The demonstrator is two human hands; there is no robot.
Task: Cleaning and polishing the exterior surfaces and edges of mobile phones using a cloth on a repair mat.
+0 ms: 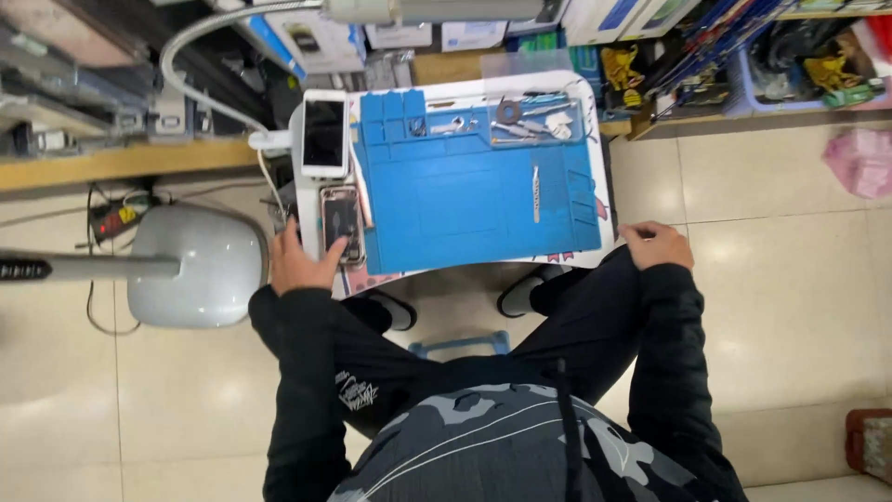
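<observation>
My left hand (pixel 299 262) rests at the near left edge of a small white table (pixel 602 177), fingers touching the lower end of a dark phone with an opened back (pixel 341 223). A white phone with a black screen (pixel 324 133) lies just beyond it. My right hand (pixel 657 244) sits on my right knee, beside the table's near right corner, holding nothing. A blue work mat (pixel 465 204) covers most of the tabletop. Tweezers (pixel 535 193) lie on the mat's right side.
Small tools and parts fill the mat's tray section (pixel 536 121) at the far edge. A grey lamp base (pixel 195 265) with a gooseneck stands at the left. Cluttered shelves and boxes line the far side. A pink bag (pixel 859 160) lies on the tiled floor at right.
</observation>
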